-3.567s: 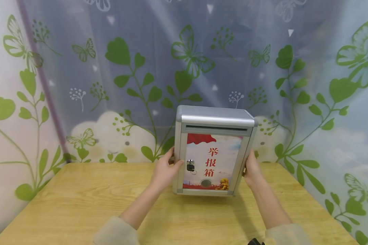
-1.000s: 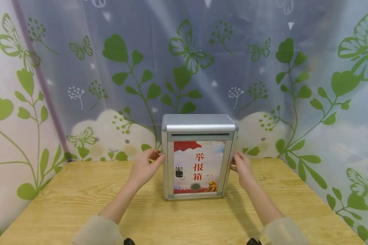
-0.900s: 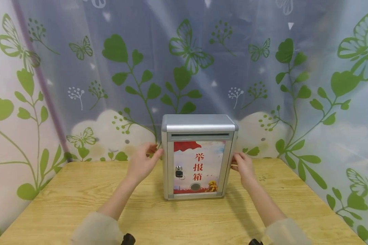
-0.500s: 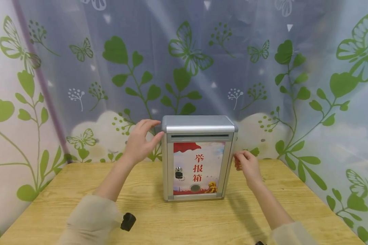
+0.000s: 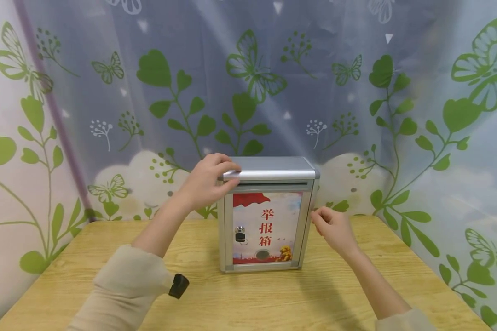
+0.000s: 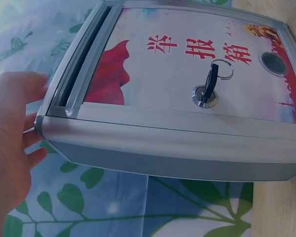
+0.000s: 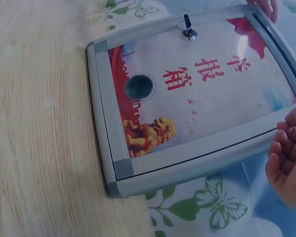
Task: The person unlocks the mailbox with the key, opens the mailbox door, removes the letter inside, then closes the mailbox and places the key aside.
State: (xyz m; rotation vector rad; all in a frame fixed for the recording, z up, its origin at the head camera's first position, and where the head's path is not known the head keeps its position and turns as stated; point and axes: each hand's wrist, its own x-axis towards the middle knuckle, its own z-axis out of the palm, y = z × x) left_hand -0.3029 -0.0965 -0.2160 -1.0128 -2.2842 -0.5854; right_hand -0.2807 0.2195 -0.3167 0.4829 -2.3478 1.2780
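Note:
A silver metal report box (image 5: 283, 230) stands upright on the wooden table, its printed front panel turned toward me. Red characters, a red flag and a golden lion decorate that panel. A narrow slot (image 6: 86, 59) runs along the top of the front. The lock (image 6: 204, 97) on the panel's left side has a black key (image 6: 210, 81) with a ring in it. My left hand (image 5: 207, 181) reaches over the upper left corner, thumb in front and fingers over the top edge. Beside the right side hovers my right hand (image 5: 335, 230), fingers loosely curled and holding nothing.
The wooden table (image 5: 120, 271) extends to both sides of the box. Behind it hangs a curtain (image 5: 182, 27) printed with green leaves and butterflies. A black piece (image 5: 179, 286) sticks out from my left sleeve.
Earlier both hands held the box tilted above the table; it came down upright, farther left. My left hand then rose from its side to the top corner. My right hand drew slightly away.

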